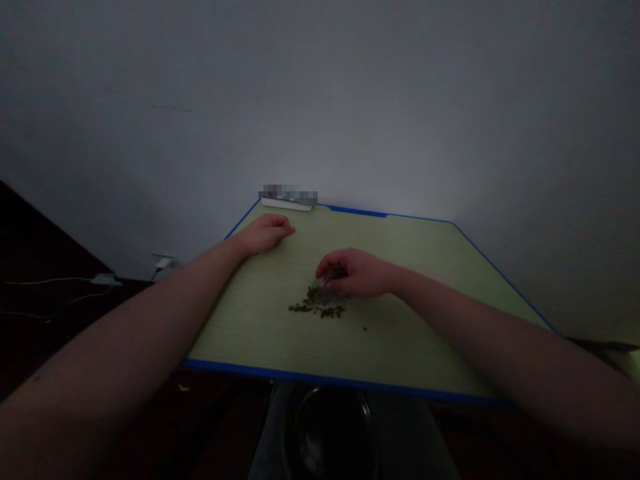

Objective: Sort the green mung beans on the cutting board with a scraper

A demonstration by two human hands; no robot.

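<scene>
The right hand [353, 272] is curling downward with its fingers drawn in, pinching the gathered top of what looks like a translucent plastic bag [323, 292], whose lower part is lying on the tabletop just under the fingertips. A loose heap of small dark green bits [317, 305] is lying directly beside and partly under the bag, spreading toward the near side, with one stray crumb [365, 328] sitting apart to the right. What the bits are is too small to tell.

The left hand [267, 235] is resting palm down near the far edge, fingers together and only slightly curved, holding nothing and well apart from the heap.

Both forearms are stretching in from the lower corners over a pale green wood-grain table [240, 330] with a blue edge band [340, 381]. A white power strip [287, 203], partly blurred, is sitting at the far edge against a plain grey-white wall [320, 100]. To the left, a plug [164, 263] is sitting in a wall socket, and a white cable [50, 281] is running across a dark surface. Below the near edge, a dark round bowl [330, 427] is showing dimly.
</scene>
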